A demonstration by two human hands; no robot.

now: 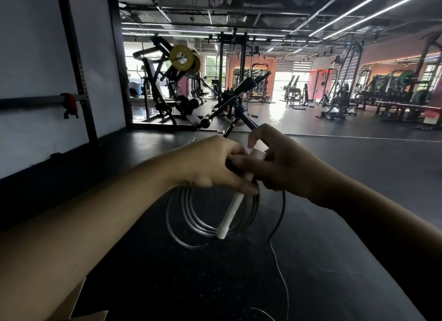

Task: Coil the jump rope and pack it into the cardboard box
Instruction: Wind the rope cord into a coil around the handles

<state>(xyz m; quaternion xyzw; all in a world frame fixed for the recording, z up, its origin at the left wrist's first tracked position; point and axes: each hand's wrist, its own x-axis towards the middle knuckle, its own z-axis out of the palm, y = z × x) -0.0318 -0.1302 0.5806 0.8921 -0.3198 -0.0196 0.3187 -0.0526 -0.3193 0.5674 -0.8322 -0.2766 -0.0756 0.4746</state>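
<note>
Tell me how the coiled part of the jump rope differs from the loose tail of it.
The coiled part hangs in several round loops below the left hand; the loose tail is a single strand. The coiled part is held off the floor, while the loose tail drops from the right hand and trails along the floor toward the camera. Both are the same thin cord.

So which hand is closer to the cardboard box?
Left. The left hand is above and right of the cardboard box at the bottom-left corner; the right hand is farther right, beyond the left.
</note>
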